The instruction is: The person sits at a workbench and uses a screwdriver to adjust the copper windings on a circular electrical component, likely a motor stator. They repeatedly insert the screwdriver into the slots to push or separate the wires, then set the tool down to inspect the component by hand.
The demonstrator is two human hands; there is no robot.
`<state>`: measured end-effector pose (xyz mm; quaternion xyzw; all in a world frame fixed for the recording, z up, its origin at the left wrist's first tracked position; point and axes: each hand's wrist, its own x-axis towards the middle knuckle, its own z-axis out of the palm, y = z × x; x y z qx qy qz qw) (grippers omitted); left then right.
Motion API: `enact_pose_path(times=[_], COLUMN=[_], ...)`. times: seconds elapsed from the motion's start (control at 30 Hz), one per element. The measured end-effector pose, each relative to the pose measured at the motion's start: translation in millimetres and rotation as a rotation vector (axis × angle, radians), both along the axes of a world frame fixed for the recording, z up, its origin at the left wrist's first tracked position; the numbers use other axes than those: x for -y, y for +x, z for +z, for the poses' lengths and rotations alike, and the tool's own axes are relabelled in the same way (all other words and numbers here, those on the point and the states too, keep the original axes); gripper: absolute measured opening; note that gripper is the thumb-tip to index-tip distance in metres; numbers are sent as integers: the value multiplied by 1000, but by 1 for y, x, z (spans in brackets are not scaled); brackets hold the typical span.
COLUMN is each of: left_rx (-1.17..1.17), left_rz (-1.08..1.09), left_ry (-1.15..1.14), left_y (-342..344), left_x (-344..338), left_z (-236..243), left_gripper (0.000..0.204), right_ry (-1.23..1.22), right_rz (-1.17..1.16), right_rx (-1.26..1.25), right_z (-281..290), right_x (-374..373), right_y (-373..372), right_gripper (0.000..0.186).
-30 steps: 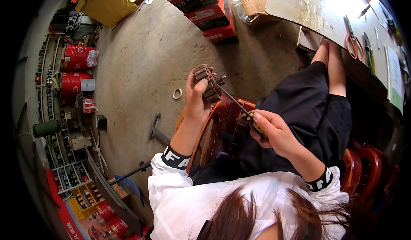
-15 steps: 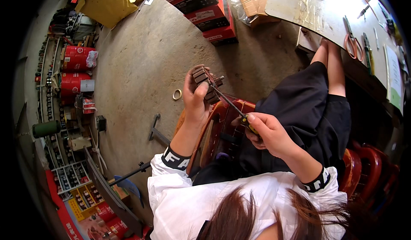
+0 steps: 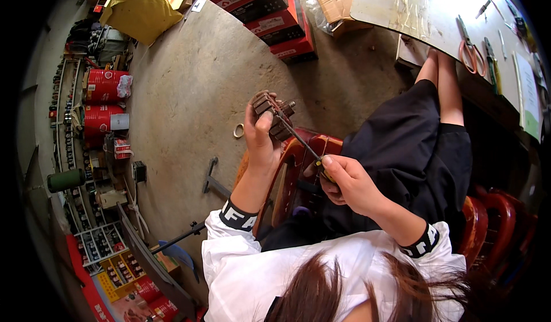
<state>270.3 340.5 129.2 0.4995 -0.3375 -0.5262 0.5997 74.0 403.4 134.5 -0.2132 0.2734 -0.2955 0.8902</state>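
Note:
My left hand [image 3: 261,144] is closed around a brown, slotted part that looks like a motor rotor [image 3: 281,129], with rows of blocks and a short metal stub on its right side. The left thumb presses on its near face. In my right hand [image 3: 357,189] is a screwdriver [image 3: 302,140] with a yellow and black handle, mostly covered by the fingers. Its long dark shaft slants up and left, and the far end meets the rotor near the left thumb. Whether the tip sits in a slot I cannot tell. Both hands are above a red chair [image 3: 299,152].
A pale ring of tape [image 3: 239,131] lies on the floor left of my hands, near a grey metal bar [image 3: 213,178]. At the right is a table [image 3: 390,9] with scissors [image 3: 472,57] and pliers [image 3: 492,66]. Red boxes [image 3: 267,24] are stacked ahead; red drums [image 3: 106,85] stand left.
My right hand and the screwdriver handle have shifted slightly left and up. The rotor has tilted a little in my left hand. Both grips stay closed.

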Motion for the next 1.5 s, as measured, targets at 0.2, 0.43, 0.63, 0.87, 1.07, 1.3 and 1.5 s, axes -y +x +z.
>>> enact_pose_path(times=[0.2,0.43,0.63,0.87,1.07,1.3,1.5], left_rx=[-84,135,-108,-524,-561,-545,-523], left_rz=[-127,-138,-188,-270,-339,-428,-452], left_ry=[-9,-212,6,222,296,306,319], left_y=[7,4,12,2,1,3,2], left_x=[-1,0,-1,0,-3,-5,-5], left_z=[5,13,-1,3,8,3,4], left_gripper=[53,56,64,65,73,81,87], right_ry=[15,103,-749,-597,-626,-639,-648], right_rz=[34,51,-295,-206,-187,-173,-164], right_rx=[10,56,-767,-681,-644,-656,-681], right_z=[7,10,-5,-1,6,7,9], right_x=[-1,-5,-10,-12,-9,-8,-7], right_y=[0,-4,7,-4,-6,-6,-9], right_gripper=[32,31,22,17,18,19,19])
